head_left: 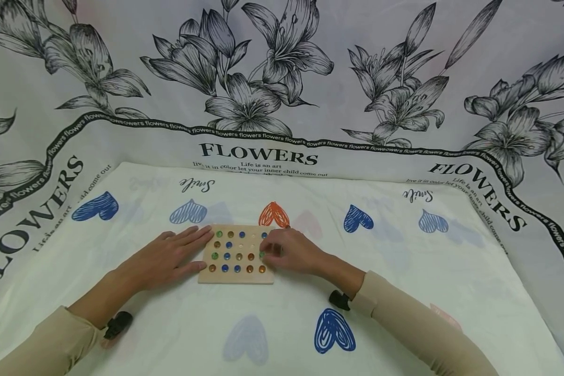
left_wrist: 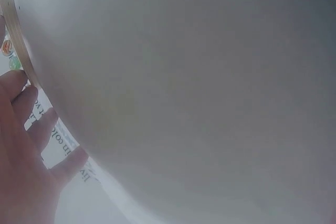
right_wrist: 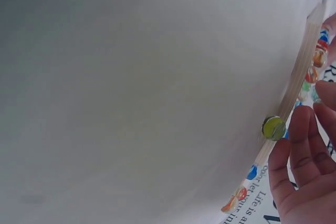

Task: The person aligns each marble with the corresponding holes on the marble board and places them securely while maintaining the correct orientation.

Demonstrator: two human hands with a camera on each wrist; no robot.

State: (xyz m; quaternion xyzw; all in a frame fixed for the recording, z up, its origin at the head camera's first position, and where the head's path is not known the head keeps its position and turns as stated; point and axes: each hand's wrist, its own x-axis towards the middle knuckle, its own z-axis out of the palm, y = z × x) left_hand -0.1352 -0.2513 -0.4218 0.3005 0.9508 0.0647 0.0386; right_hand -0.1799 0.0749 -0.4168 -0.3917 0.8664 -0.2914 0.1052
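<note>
A flat wooden board [head_left: 235,280] lies on the cloth, set with rows of coloured glass marbles [head_left: 237,269] in blue, green and amber. My left hand [head_left: 166,261] rests at the board's left edge, its fingers fairly straight and the thumb near the lower left corner. At the right side, my right hand [head_left: 293,250] is bent over the board with thumb and fingertips together, apparently pinching a small marble mostly hidden by the fingers. In the right wrist view a yellow-green marble [right_wrist: 273,128] shows by the fingers, in front of the board's side; whether they touch it is unclear.
A white tablecloth [head_left: 169,339] printed with hearts covers the table. Behind it hangs a white cloth [head_left: 333,120] with black lilies and lettering. A black wrist camera [head_left: 118,325] sits under the left wrist, another [head_left: 340,300] under the right.
</note>
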